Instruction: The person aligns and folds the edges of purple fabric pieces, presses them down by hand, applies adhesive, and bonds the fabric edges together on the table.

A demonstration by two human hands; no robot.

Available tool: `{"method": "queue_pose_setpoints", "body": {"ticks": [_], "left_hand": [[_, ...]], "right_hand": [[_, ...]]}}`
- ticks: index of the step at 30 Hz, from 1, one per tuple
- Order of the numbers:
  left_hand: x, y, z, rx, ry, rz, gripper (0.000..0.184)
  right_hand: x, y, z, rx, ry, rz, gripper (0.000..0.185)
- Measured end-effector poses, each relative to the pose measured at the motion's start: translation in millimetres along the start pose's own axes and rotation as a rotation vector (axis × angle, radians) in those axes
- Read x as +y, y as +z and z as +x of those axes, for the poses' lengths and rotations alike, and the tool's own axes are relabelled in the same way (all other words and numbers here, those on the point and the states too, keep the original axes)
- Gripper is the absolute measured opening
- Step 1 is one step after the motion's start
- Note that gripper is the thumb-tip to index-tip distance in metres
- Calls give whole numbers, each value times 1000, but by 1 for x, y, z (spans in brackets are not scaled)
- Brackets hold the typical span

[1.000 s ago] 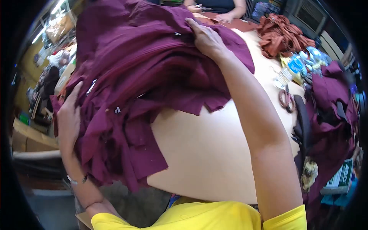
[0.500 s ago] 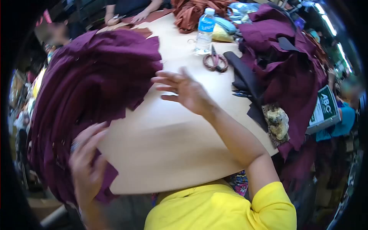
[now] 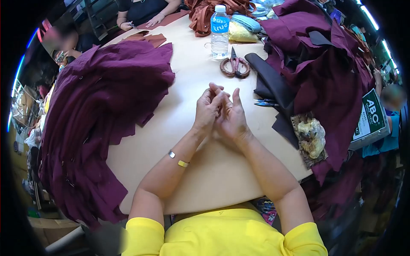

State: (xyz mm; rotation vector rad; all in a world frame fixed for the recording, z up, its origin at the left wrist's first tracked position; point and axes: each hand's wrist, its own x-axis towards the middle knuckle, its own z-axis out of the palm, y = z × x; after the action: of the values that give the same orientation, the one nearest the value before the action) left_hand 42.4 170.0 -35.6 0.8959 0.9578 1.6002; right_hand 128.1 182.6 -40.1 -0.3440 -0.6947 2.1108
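Note:
My left hand (image 3: 206, 109) and my right hand (image 3: 233, 118) meet above the middle of the table (image 3: 171, 187). The left has its fingers closed at the fingers of the right, and whether anything small lies between them I cannot make out. On my right hand the palm is turned inward and the thumb stands apart. Just beyond them lie scissors (image 3: 235, 68) with wrapped handles. A big pile of maroon fabric pieces (image 3: 98, 98) covers the table's left side, untouched by either hand.
A labelled water bottle (image 3: 220, 38) stands behind the scissors. At right are more maroon cloth (image 3: 329, 85), dark fabric (image 3: 273, 81), small blue snips (image 3: 265, 103), a yellowish lump (image 3: 311, 137) and an ABC box (image 3: 370, 117). Across the table, a person's hands (image 3: 154, 20) work with reddish-brown cloth.
My left hand has left the maroon pile on the left and come to the middle. My right hand has moved slightly right, and the two now touch.

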Motion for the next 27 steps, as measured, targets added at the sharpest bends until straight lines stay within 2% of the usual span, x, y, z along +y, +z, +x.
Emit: {"method": "queue_pose_setpoints", "body": {"ticks": [1, 4, 5, 8, 12, 15, 18, 20, 24, 27], "left_hand": [[1, -1, 2, 4, -57, 12, 22], [-3, -12, 14, -90, -78, -76, 33], [-5, -11, 12, -48, -65, -45, 42], [-3, -20, 13, -115, -112, -196, 45], [0, -34, 16, -131, -264, -315, 42], [-1, -35, 14, -157, -227, -338, 40], [11, 2, 1, -16, -90, -109, 39], [1, -15, 7, -73, -96, -98, 39], [-1, -30, 11, -117, -149, -122, 44], [-3, -41, 18, -182, -196, -229, 47]], "right_hand": [[1, -7, 1, -35, 17, -133, 74], [20, -5, 1, 45, -250, -827, 76], [14, -6, -1, -62, -240, -995, 83], [24, -8, 1, -77, -315, -1310, 89], [19, 0, -4, -127, -346, -1392, 93], [18, -11, 0, -149, -336, -1317, 92], [14, -17, 1, -124, -255, -1126, 91], [5, -8, -3, -144, -161, -1086, 92], [16, -10, -1, -155, -336, -1457, 92], [16, -9, -5, -189, -330, -1556, 87]]}}
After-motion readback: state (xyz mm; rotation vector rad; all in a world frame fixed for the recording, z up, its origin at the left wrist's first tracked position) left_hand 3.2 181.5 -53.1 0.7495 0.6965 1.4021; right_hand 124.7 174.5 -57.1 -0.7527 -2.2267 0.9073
